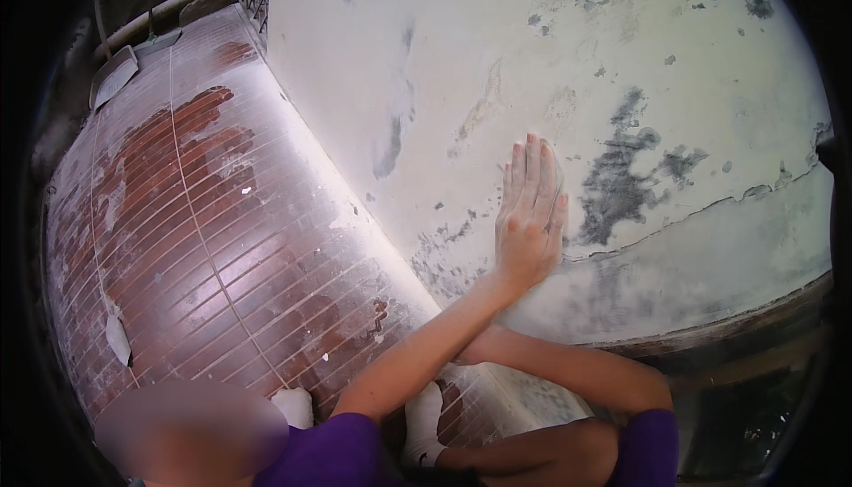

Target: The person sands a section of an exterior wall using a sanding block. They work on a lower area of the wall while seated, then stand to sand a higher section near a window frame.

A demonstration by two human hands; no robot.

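Observation:
My left hand (530, 221) lies flat against a white, stained wall (426, 70), fingers together and pointing up, holding nothing. Its forearm reaches up from a purple sleeve at the lower middle. My right forearm (577, 372) crosses beneath the left one from the right, and its hand is hidden behind the left arm. Just right of the left hand is a dark mould patch (617, 181), with a long crack (710, 210) in the plaster running below it.
A floor of red-brown tiles (195, 221) dusted white runs along the wall's foot. My feet in white socks (424, 425) stand on it. A pale flake of debris (116, 338) lies at left, a flat grey board (114, 74) and a pipe (155, 15) at the far end.

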